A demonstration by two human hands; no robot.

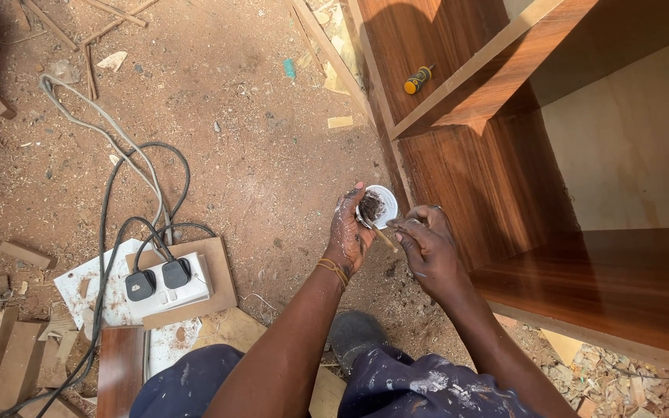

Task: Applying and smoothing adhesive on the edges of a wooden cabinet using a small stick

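- Dirt ground (pixel 257 155) strewn with wood scraps, cables, a socket block (pixel 166 285); a brown cabinet (pixel 505 178) alongside.
- Small white cup (pixel 379 205) of dark paste, gripped in left hand (pixel 348 236).
- Right hand (pixel 430 251) pinches a thin stick (pixel 381 234) dipped in it.

Glossy wood-veneer cabinet (pixel 505 178); white, seemingly plastic cup (pixel 385 197); rough dirt floor (pixel 257 139).

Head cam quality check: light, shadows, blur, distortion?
Head view: hard sunlight on the dirt ground; deep shadow inside the wooden cabinet, its pale back panel evenly lit. Left hand, white cup and right hand sharp, no motion blur. No glare; mild wide-angle stretch at edges.
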